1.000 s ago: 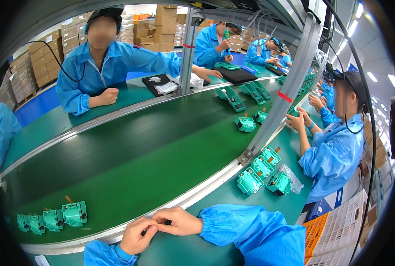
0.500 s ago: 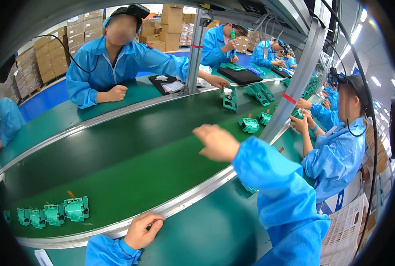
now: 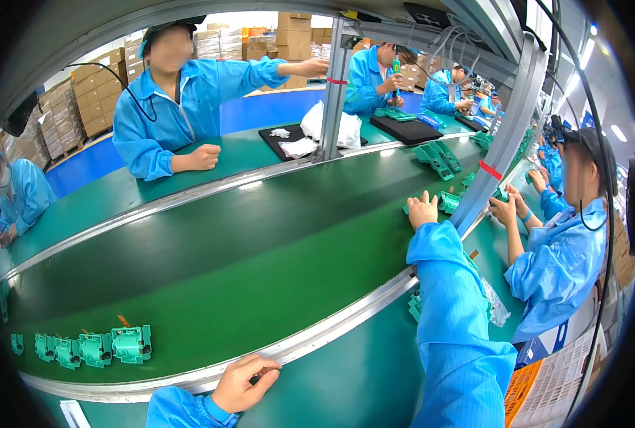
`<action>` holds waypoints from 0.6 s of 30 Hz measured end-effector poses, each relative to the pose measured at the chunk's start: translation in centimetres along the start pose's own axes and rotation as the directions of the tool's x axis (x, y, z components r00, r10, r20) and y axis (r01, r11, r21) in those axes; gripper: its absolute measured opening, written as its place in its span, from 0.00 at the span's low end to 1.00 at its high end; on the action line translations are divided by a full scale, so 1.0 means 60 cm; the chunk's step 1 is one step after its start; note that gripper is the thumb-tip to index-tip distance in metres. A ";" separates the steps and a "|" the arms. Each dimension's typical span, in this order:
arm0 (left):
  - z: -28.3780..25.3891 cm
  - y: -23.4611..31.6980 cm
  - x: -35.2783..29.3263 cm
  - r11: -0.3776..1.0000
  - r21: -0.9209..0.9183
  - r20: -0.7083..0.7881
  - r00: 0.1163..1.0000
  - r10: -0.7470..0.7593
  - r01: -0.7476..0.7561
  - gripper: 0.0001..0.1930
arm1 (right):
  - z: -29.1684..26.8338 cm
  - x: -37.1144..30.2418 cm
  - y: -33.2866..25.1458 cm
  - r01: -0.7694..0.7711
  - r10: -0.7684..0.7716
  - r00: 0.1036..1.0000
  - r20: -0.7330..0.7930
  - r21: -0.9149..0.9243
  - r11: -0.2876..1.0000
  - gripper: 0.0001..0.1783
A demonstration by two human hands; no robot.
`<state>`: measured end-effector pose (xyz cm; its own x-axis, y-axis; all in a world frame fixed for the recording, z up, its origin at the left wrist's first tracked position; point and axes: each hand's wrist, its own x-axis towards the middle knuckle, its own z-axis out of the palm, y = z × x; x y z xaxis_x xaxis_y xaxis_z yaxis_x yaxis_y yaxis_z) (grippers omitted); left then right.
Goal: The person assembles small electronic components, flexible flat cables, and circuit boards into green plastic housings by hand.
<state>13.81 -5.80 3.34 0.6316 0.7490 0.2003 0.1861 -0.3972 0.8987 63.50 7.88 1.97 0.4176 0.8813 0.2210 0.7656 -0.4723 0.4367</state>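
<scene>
My right hand reaches far out over the dark green conveyor belt, its fingers resting on a green plastic part beside a grey metal post. Whether the hand grips the part is unclear. My left hand lies curled on the belt's metal rim near me, holding nothing. A row of several green parts sits on the belt at the lower left.
A person in blue sits across the belt, fist on the table. Another person in blue works at my right. More green parts lie farther down the belt. A black mat and white bags lie opposite. An orange crate stands lower right.
My right hand left my left hand and stretched out across the belt to the green part near the post. My left hand stayed at the rim. The person opposite raised an arm toward the frame.
</scene>
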 end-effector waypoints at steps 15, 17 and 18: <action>-0.043 -0.038 -0.055 0.792 -0.608 -0.093 0.986 -0.140 0.055 0.15 | -0.400 -0.358 -0.238 0.751 -0.556 0.625 -0.549 0.616 0.236 0.42; -0.053 -0.044 -0.062 0.603 -0.796 -0.073 0.981 -0.177 0.049 0.18 | -0.427 -0.431 -0.265 0.738 -0.586 0.616 -0.526 0.647 0.194 0.43; -0.050 -0.054 -0.062 0.487 -0.873 -0.057 0.989 -0.139 0.018 0.17 | -0.428 -0.455 -0.276 0.739 -0.589 0.615 -0.524 0.644 0.199 0.44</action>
<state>8.60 -5.71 0.84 0.5557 0.8258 0.0959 -0.5556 0.2831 0.7818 26.86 -8.03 11.09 -0.4507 0.8272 0.3357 0.7756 0.5490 -0.3115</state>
